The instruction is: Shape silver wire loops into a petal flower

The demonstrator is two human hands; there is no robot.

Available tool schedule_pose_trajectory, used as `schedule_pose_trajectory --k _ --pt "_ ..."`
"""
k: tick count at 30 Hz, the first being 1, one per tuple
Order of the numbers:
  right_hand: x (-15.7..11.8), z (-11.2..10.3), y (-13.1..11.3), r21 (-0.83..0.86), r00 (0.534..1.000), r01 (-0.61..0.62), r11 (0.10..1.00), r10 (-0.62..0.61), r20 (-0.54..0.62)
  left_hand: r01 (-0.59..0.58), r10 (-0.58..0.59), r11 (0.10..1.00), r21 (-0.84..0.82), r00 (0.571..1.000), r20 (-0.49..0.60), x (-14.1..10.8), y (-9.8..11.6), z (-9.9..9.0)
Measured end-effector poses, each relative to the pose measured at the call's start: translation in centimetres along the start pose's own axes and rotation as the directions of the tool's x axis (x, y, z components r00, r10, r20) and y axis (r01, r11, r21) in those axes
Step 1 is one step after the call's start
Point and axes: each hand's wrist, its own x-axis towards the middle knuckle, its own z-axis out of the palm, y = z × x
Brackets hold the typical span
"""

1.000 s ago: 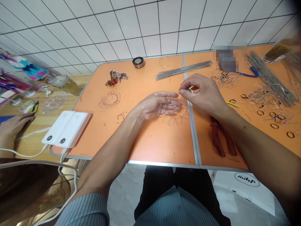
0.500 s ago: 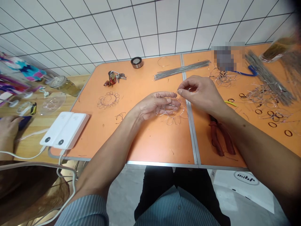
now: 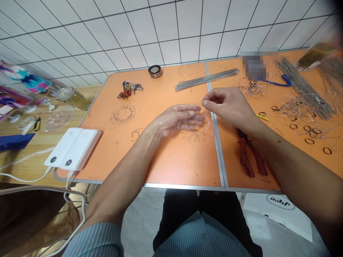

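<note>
Between my hands hangs a thin wire ring with petal-like loops (image 3: 197, 137), above the orange table (image 3: 171, 164). My left hand (image 3: 182, 119) is closed lightly on its left side, the thumb over the fingers. At the ring's upper right, my right hand (image 3: 225, 105) pinches a bit of the wire between thumb and forefinger. A similar looped wire ring (image 3: 123, 114) lies flat to the left, with small wire scraps (image 3: 136, 134) nearer my left forearm. Red-handled pliers (image 3: 252, 157) rest under my right forearm, their jaws hidden.
Straight wires lie in a bundle (image 3: 206, 79) at the back, near a tape roll (image 3: 155, 71) and keys (image 3: 130, 89). Tangled wire pieces (image 3: 297, 105) and small dark rings (image 3: 309, 141) cover the right side. White power banks (image 3: 73, 148) with cables sit at the left edge.
The looped wire ring has turned slightly in my fingers; both my hands stay nearly in place. Another person's hand at the far left has gone out of view, leaving a blue object uncovered.
</note>
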Motion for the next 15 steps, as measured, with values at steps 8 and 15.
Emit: schedule_pose_trajectory --k 8,15 --pt "0.02 -0.09 0.25 -0.033 1.0 0.013 0.999 -0.013 -0.007 -0.003 0.003 1.0 0.019 1.0 -0.008 0.06 -0.07 0.09" --pt "0.0 -0.04 0.09 -0.019 1.0 -0.005 1.0 0.005 -0.011 0.005 -0.005 1.0 -0.01 1.0 0.001 -0.1 0.1 0.19"
